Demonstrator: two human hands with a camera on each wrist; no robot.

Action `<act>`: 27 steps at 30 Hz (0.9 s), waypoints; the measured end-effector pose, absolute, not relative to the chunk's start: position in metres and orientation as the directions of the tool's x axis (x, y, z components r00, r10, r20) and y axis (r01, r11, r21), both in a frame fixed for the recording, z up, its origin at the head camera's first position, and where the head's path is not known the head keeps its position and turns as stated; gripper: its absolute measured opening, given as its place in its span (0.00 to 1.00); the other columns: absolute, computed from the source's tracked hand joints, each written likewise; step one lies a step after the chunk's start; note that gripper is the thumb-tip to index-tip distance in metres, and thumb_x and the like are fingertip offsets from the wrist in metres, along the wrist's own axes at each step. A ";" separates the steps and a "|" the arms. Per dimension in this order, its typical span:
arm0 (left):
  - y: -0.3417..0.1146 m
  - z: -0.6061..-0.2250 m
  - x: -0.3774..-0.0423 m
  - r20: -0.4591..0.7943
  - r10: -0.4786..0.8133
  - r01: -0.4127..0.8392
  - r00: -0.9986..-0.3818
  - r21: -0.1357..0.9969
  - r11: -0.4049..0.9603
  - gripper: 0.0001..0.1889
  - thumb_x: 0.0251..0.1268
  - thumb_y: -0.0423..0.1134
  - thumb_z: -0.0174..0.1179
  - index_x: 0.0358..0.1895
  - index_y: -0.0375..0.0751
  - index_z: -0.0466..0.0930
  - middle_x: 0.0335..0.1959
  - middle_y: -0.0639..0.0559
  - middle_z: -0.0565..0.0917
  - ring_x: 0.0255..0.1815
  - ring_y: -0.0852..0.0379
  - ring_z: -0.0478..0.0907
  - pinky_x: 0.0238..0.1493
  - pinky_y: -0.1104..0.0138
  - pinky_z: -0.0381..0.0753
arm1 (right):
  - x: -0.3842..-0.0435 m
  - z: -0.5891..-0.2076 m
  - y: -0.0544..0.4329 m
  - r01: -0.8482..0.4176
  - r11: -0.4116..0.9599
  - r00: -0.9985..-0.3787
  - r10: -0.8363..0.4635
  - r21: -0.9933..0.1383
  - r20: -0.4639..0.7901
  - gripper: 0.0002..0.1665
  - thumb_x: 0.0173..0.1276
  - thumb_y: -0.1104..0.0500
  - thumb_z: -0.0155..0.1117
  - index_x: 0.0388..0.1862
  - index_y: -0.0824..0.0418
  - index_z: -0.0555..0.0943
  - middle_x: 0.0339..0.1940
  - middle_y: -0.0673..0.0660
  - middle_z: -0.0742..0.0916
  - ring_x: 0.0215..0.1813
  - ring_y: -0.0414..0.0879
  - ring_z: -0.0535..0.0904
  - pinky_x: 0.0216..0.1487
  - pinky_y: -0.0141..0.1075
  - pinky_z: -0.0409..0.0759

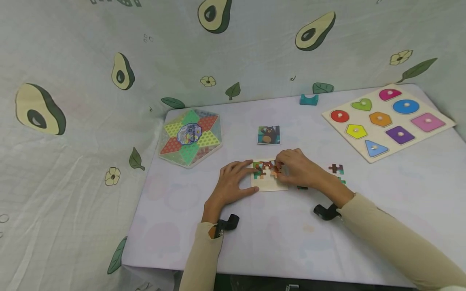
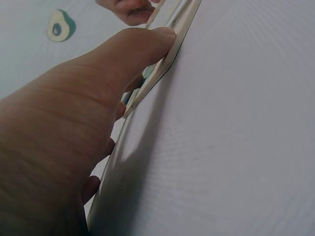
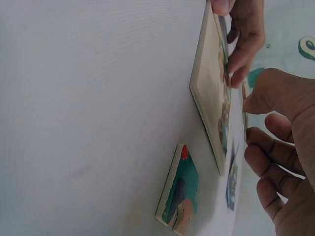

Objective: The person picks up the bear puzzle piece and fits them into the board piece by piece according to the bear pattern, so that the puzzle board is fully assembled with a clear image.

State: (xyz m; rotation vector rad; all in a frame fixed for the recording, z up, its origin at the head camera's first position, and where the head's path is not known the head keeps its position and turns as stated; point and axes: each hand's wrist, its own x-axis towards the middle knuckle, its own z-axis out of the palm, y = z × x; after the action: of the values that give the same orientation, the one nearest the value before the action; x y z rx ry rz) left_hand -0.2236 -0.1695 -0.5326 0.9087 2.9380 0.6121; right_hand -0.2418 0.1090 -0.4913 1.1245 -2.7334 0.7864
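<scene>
A square wooden puzzle board (image 1: 270,186) lies flat with several bear-picture pieces (image 1: 267,165) set along its far and left parts. My left hand (image 1: 233,182) rests on the board's left end, fingers extended, with the thumb along the near edge in the left wrist view. Over the right side of the board, my right hand (image 1: 300,167) pinches a puzzle piece (image 3: 245,115), seen edge-on in the right wrist view and mostly hidden by the fingers. A loose puzzle piece (image 3: 179,191) lies just right of the board, partly under the right hand in the head view.
More loose pieces (image 1: 336,169) lie beside the right forearm. Behind the board is a bear picture card (image 1: 269,135). A hexagonal star game box (image 1: 191,137) stands at left, a shape-knob board (image 1: 364,149) at right, and a teal block (image 1: 308,100) at the back edge.
</scene>
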 end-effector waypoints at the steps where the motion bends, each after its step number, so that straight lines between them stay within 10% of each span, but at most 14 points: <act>1: -0.169 -0.533 -0.224 0.109 0.543 0.541 -0.832 0.371 0.755 0.30 0.62 0.67 0.61 0.67 0.67 0.74 0.77 0.62 0.60 0.74 0.51 0.57 0.68 0.47 0.56 | -0.242 -0.491 0.108 -0.678 0.599 -0.726 -0.635 -0.427 0.262 0.13 0.55 0.60 0.76 0.34 0.56 0.78 0.34 0.49 0.81 0.40 0.45 0.74 0.51 0.48 0.68; 27: -0.171 -0.532 -0.225 0.075 0.545 0.531 -0.835 0.369 0.763 0.31 0.64 0.68 0.59 0.69 0.65 0.72 0.78 0.62 0.59 0.75 0.51 0.55 0.69 0.48 0.55 | -0.246 -0.504 0.087 -0.712 0.603 -0.697 -0.670 -0.360 0.257 0.13 0.57 0.59 0.74 0.42 0.57 0.86 0.43 0.50 0.85 0.47 0.49 0.79 0.51 0.50 0.71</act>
State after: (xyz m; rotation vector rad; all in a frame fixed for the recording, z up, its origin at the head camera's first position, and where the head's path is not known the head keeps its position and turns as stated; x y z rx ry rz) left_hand -0.2246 -0.1706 -0.5316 0.8905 2.9146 0.5931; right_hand -0.2465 0.0868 -0.5041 1.1785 -2.7255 0.6769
